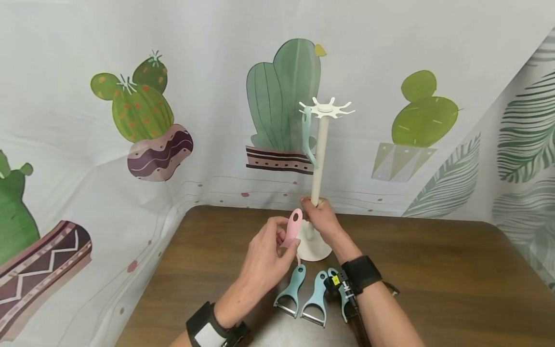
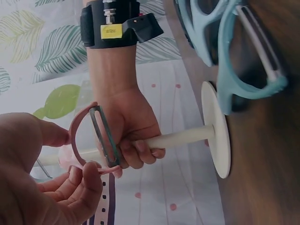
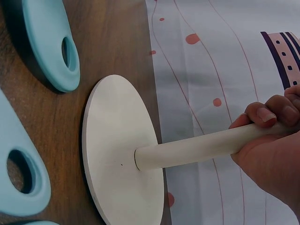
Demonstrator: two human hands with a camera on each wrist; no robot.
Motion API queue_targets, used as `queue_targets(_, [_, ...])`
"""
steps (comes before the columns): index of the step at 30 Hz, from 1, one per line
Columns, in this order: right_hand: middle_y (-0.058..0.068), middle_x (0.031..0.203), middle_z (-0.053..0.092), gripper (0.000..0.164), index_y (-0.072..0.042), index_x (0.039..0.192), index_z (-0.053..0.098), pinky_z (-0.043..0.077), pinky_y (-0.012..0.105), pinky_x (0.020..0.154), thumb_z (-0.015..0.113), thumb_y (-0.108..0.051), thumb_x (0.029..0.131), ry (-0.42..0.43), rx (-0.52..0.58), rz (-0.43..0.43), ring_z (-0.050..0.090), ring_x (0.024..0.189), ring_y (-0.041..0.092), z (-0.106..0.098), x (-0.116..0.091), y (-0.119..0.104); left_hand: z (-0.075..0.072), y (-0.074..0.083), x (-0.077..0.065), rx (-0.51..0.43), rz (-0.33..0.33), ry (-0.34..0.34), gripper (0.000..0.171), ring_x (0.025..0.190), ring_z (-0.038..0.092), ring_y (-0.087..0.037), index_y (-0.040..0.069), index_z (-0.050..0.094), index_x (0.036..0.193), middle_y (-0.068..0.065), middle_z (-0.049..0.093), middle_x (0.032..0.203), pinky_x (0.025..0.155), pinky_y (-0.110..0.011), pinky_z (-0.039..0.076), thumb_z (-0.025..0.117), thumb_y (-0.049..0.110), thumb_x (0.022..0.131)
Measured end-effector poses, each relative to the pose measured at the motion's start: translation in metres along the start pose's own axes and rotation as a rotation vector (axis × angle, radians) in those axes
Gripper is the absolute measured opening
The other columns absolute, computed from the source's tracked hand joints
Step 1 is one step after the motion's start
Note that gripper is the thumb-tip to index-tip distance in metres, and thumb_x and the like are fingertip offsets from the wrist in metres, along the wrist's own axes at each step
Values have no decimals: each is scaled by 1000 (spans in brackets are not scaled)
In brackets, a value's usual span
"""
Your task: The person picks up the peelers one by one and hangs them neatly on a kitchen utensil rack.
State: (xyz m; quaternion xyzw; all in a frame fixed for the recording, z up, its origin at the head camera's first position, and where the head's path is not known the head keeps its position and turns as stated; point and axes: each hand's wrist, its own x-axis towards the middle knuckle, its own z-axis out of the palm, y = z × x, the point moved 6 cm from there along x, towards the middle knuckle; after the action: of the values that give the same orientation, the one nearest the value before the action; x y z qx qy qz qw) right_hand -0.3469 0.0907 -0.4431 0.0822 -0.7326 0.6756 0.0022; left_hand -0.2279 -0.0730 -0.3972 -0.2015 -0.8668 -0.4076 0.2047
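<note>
My left hand point(image 1: 267, 248) pinches a pink peeler point(image 1: 293, 226) at its blade end, with the holed handle pointing up; the left wrist view shows its curved frame and metal blade point(image 2: 104, 136) by the fingers. My right hand point(image 1: 323, 217) grips the pole of a white hanging stand point(image 1: 320, 164), its fingers curled round the lower part above the round base point(image 3: 117, 150). A light blue peeler point(image 1: 307, 135) hangs from the left side of the stand's hooked top point(image 1: 326, 109). The pink peeler is just left of the pole, close to the right hand.
On the wooden table point(image 1: 416, 270), in front of the base, lie a light blue peeler point(image 1: 293, 289), a second blue peeler point(image 1: 317, 296) and another point(image 1: 344, 301) partly hidden by the right wrist's camera. A cactus-print cloth point(image 1: 217, 120) hangs behind the table.
</note>
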Motion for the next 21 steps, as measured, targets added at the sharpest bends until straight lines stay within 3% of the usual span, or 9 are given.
queue_targets(8, [-2, 63, 53, 45, -12, 70, 66, 48, 46, 78, 53, -28, 111, 11, 3, 20, 52, 71, 19, 0, 0, 1, -6, 10, 7, -48, 71, 76, 50, 70, 60, -11, 9, 56, 134, 3, 59, 92, 60, -22, 51, 82, 14, 92])
queue_targets(15, [-1, 63, 51, 43, -10, 70, 64, 46, 45, 75, 56, -24, 109, 28, 7, 31, 50, 70, 17, 1, 0, 1, -12, 20, 14, -80, 124, 131, 50, 75, 61, -12, 8, 56, 136, 1, 61, 96, 62, -23, 54, 80, 17, 94])
queue_targets(21, [0, 62, 54, 44, -12, 71, 68, 46, 46, 73, 57, -31, 109, 24, -10, 28, 53, 69, 21, -1, -2, 1, -15, 31, 24, -101, 165, 181, 48, 78, 63, -15, 6, 55, 136, -2, 63, 97, 64, -23, 54, 79, 18, 96])
